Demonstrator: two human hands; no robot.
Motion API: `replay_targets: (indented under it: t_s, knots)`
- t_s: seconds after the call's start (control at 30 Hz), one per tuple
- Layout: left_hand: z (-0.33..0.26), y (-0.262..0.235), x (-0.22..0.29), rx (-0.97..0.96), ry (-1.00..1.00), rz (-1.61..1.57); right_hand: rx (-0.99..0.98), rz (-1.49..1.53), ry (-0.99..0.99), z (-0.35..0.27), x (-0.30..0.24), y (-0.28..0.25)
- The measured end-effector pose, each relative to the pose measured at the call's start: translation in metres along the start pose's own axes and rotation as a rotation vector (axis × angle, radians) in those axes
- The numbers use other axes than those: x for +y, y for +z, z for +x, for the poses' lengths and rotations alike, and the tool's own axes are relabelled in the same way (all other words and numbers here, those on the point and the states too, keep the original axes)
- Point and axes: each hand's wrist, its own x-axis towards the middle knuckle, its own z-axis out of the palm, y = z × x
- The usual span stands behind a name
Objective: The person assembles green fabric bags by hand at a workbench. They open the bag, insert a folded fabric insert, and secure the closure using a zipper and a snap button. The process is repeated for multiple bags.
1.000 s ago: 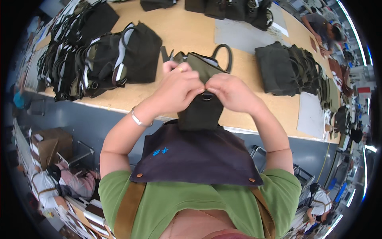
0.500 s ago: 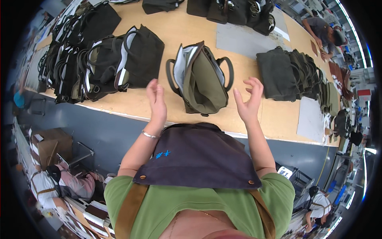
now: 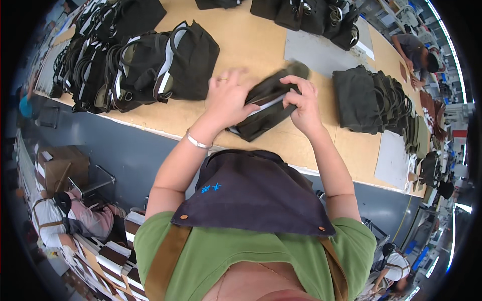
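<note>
A dark olive handbag [image 3: 264, 119] lies tilted on the table in front of me, its long opening slanting up to the right and a pale strip showing along it. My left hand [image 3: 227, 99] is at the bag's left side, with fingers spread and blurred and the thumb against the fabric. At the right side, my right hand [image 3: 304, 104] has its fingers curled in on the bag's upper edge. The fingertips partly hide what they pinch, perhaps a handle. Motion smears the bag's far end.
Dark handbags [image 3: 193, 60] stand packed together on the left of the wooden table [image 3: 241, 45]. Another stack of bags [image 3: 357, 98] lies to the right, and more bags [image 3: 301, 20] sit at the far side near a grey sheet [image 3: 311, 50]. A person [image 3: 414, 52] works at the far right.
Both hands have come inward from beside the bag onto it. The bag, upright and gaping before, is now tipped over toward the right with its opening narrowed.
</note>
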Motion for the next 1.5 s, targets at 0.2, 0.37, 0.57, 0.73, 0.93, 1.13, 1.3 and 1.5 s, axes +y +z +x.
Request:
replay_targets:
  t_s: [0.2,0.37,0.57,0.73,0.93,1.13,1.3,1.5]
  knots:
    - [-0.008,0.036,-0.067,-0.037,-0.44,-1.216,-0.074,-0.119,0.064,-0.031,0.041,-0.039]
    - [-0.026,0.044,-0.079,-0.069,-0.489,-1.3,-0.43,-0.109,0.323,-0.054,0.046,-0.064]
    - [-0.017,0.031,-0.033,0.156,-0.36,-0.699,-0.377,0.096,0.201,-0.001,-0.037,-0.023]
    - [-0.011,0.028,-0.009,-0.064,0.1,-0.577,-0.715,0.125,0.086,0.003,-0.018,0.027]
    - [0.007,0.019,-0.01,-0.613,0.128,-0.263,-0.484,0.357,0.403,-0.007,0.002,-0.004]
    - [0.033,0.009,-0.005,-0.828,0.344,-0.028,-0.321,0.369,0.345,-0.016,-0.004,-0.019]
    - [0.05,0.03,-0.008,-0.413,0.126,0.094,-0.372,0.181,0.33,-0.015,-0.001,-0.017]
    - [0.038,0.055,-0.021,-0.323,-0.031,-0.089,-0.351,-0.001,0.329,-0.019,0.009,-0.003]
